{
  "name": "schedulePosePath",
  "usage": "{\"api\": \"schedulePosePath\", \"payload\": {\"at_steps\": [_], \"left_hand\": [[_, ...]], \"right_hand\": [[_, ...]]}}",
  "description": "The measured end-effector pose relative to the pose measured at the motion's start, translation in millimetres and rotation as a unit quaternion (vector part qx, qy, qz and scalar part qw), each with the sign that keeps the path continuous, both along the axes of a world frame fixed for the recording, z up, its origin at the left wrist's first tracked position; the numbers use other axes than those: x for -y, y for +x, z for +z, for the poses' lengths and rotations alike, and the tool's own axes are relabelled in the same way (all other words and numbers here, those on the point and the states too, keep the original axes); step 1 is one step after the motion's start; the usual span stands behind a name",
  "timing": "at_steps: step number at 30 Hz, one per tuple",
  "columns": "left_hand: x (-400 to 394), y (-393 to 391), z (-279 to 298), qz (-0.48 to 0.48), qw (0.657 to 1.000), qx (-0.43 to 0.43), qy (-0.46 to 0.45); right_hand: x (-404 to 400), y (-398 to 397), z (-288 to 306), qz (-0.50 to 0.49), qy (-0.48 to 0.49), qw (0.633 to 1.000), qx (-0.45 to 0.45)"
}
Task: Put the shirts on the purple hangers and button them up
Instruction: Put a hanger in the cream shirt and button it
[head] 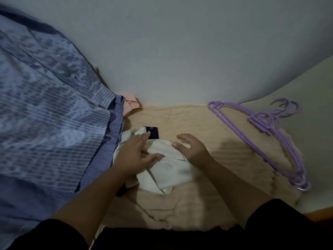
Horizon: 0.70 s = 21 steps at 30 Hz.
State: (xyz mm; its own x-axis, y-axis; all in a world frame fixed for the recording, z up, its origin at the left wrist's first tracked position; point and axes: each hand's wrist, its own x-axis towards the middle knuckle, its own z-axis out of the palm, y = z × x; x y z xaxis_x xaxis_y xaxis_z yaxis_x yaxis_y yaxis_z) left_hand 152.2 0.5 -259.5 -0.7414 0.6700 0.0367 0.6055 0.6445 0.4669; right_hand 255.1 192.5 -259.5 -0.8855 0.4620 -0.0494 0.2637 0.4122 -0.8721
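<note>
Head view. A folded white shirt with a dark neck label lies on a beige blanket. The left hand rests on the shirt with fingers extended; the right hand hovers at its right edge, fingers loosely spread, gripping nothing. Stacked purple hangers lie well apart to the right. A blue patterned shirt hangs at left, a pink garment behind it.

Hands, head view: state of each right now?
Left hand: open, fingers straight, resting on the folded white shirt.
Right hand: open, fingers loosely spread over the white shirt; contact cannot be told, grips nothing.
</note>
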Motion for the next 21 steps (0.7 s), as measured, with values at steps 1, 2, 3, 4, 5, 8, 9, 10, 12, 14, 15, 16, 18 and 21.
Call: {"api": "schedulePosePath", "payload": {"at_steps": [1,2,3,4,5,8,9,10,12,14,15,16,18,21], "left_hand": [[6.9,-5.9,-0.8,0.001,1.0,0.001,0.003],[13.3,-10.8,-2.2,0.004,1.0,0.006,0.007],[18.9,-14.0,-3.0,0.004,1.0,0.012,0.011],[23.7,-16.3,-4.1,0.001,1.0,0.018,0.009],[27.5,-17.8,-4.8,-0.005,1.0,0.024,0.001],[32.0,-18.7,-7.1,-0.003,0.999,0.046,-0.016],[31.8,-19.6,-8.6,-0.001,0.999,0.051,-0.013],[30.6,-20.6,-10.4,0.001,0.999,0.053,-0.007],[27.1,-22.0,-13.6,0.001,0.999,0.05,-0.002],[23.1,-20.3,-16.5,-0.006,0.999,0.036,-0.008],[19.6,-17.4,-16.7,-0.014,1.0,0.025,-0.01],[17.4,-15.2,-17.3,-0.019,1.0,0.016,-0.012],[10.9,-8.4,-16.8,-0.025,0.999,-0.002,-0.02],[-3.5,0.7,-17.6,-0.044,0.995,-0.031,-0.085]], "right_hand": [[10.0,-9.8,-1.9,0.034,0.009,0.999,0.028],[19.1,-19.4,-5.0,0.067,0.021,0.995,0.064],[26.6,-28.3,-9.3,0.095,0.039,0.99,0.101],[32.2,-36.4,-14.1,0.119,0.061,0.982,0.135],[36.5,-43.1,-18.1,0.135,0.086,0.974,0.162],[39.7,-52.0,-27.6,0.112,0.095,0.974,0.174],[38.4,-51.6,-27.9,0.085,0.062,0.983,0.153],[36.2,-49.2,-25.7,0.061,0.018,0.99,0.125],[29.0,-41.5,-18.2,0.033,-0.064,0.994,0.088],[17.2,-31.7,-11.1,0.016,-0.085,0.993,0.079],[9.1,-25.2,-7.3,0.009,-0.076,0.994,0.078],[1.8,-19.3,-4.7,0.002,-0.065,0.995,0.078],[-18.5,-2.1,-0.1,-0.026,-0.038,0.996,0.076],[-52.7,32.2,5.4,-0.053,0.041,0.994,0.092]]}}
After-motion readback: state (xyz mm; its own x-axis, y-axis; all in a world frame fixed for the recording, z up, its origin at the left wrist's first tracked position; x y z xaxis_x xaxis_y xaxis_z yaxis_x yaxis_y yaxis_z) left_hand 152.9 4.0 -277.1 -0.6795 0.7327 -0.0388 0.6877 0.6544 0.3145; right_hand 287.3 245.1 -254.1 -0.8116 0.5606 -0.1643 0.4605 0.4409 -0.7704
